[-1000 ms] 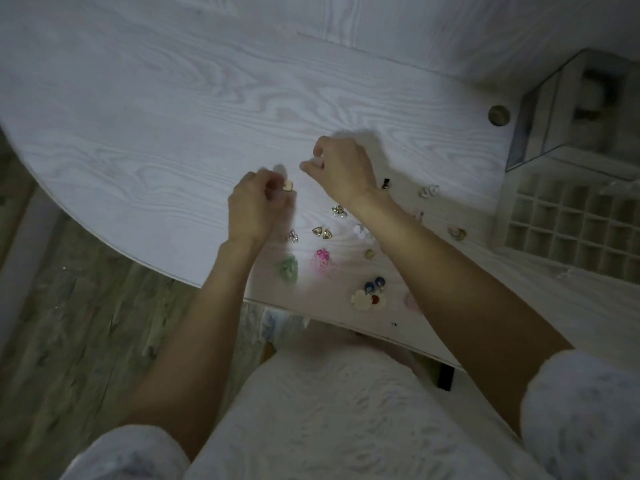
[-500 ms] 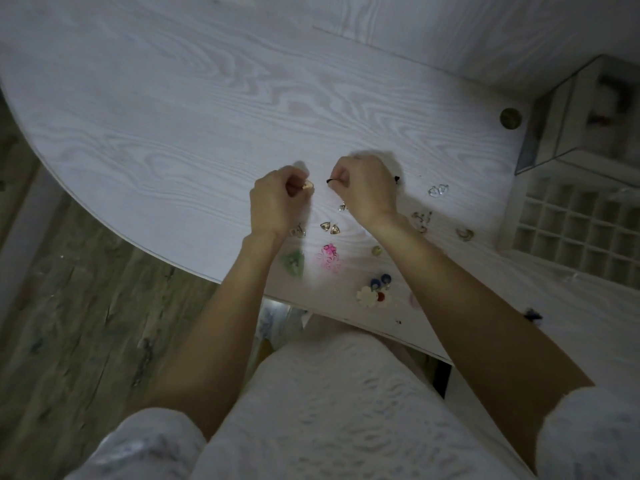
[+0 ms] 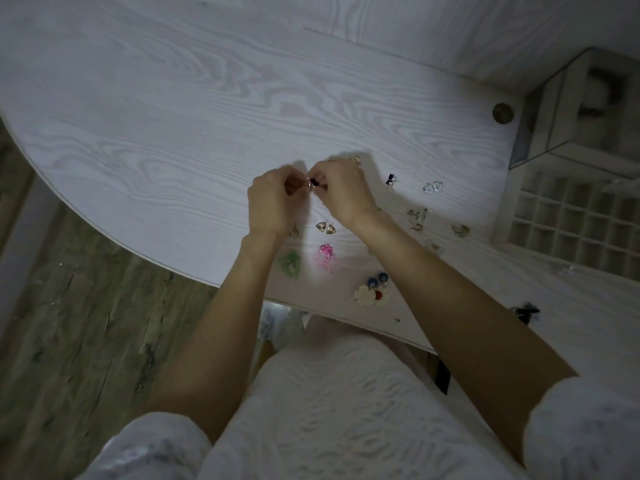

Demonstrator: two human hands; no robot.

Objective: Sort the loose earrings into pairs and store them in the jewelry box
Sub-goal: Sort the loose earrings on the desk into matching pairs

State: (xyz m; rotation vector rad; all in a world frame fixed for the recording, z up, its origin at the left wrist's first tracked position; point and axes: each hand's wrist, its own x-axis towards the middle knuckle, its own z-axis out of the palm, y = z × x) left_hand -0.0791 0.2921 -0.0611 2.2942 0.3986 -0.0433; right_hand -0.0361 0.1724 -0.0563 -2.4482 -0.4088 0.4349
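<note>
Item: loose earrings, sorting in progress.

Hands: left hand (image 3: pixel 273 199) and right hand (image 3: pixel 341 192) meet fingertip to fingertip over the desk (image 3: pixel 173 116), beyond the scatter. Each has its fingers curled in a pinch. The left holds a small pale metallic piece (image 3: pixel 307 183); the right holds a small dark piece (image 3: pixel 314 182). The two pieces touch or nearly touch; whether they are a matched pair is too small to tell.

Stock on desk, near the front edge, between and beside the forearms: gold triangles (image 3: pixel 325 227), lying as a pair; pink flower piece (image 3: pixel 326 258); green piece (image 3: pixel 290 264); blue studs (image 3: pixel 377 279), side by side; cream flower (image 3: pixel 367 294) with a red dot touching it. To the right of the right hand: dark stud (image 3: pixel 391 179), clear hearts (image 3: pixel 432 187), several gold hoops (image 3: pixel 460 229).

Destination: jewelry box (image 3: pixel 571 220), at the desk's right end, well apart from the hands; its grid of small compartments lies open toward the viewer, its lid raised behind.

Governing relation: the box lies to the right of both hands, across the right-hand scatter. The right hand is the nearer, so a carry to the box would likely fall to it, passing over the hearts and hoops. Judged stage: pairing, not yet storing.
</note>
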